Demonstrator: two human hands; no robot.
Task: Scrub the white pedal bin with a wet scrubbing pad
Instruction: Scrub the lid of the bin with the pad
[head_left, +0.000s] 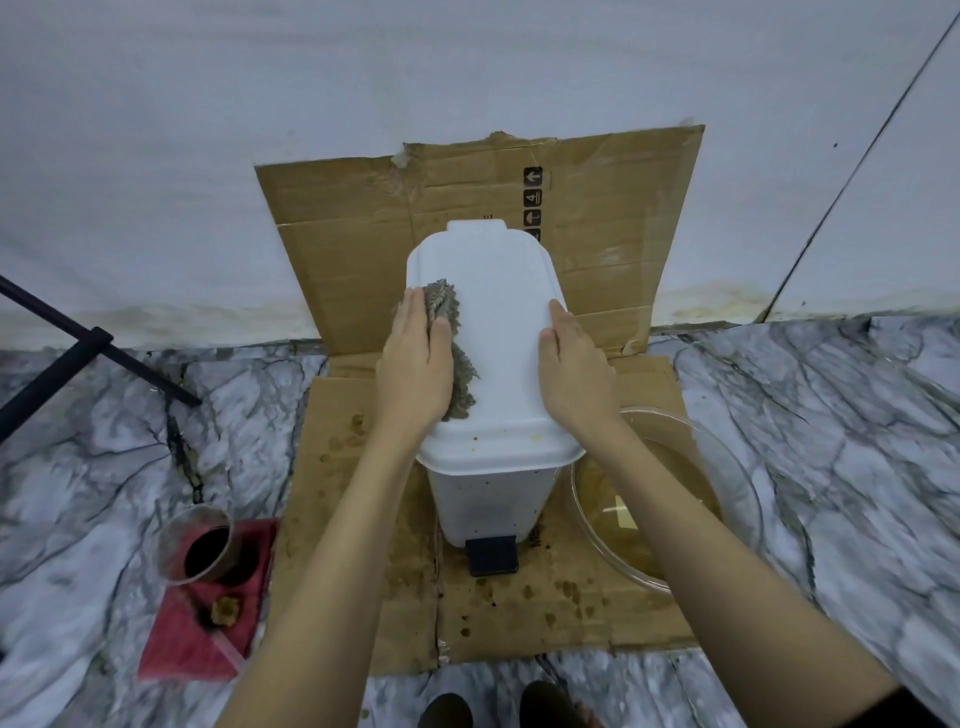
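The white pedal bin (498, 332) stands upright on flattened cardboard, lid closed, its black pedal (492, 555) facing me. Small brown and yellow specks dot the lid's front rim and the bin's front wall. My left hand (415, 364) lies flat on a grey, dirty scrubbing pad (447, 312) and presses it onto the left part of the lid. The pad sticks out past my fingertips and along my thumb side. My right hand (574, 371) rests with straight fingers on the lid's right edge.
A clear glass bowl (727, 467) of brownish water sits right of the bin. A glass of dark liquid (200, 545) stands on a red cloth (208, 623) at the left. Stained cardboard (519, 613) covers the marble floor and leans against the wall. A black metal stand (78, 353) crosses the far left.
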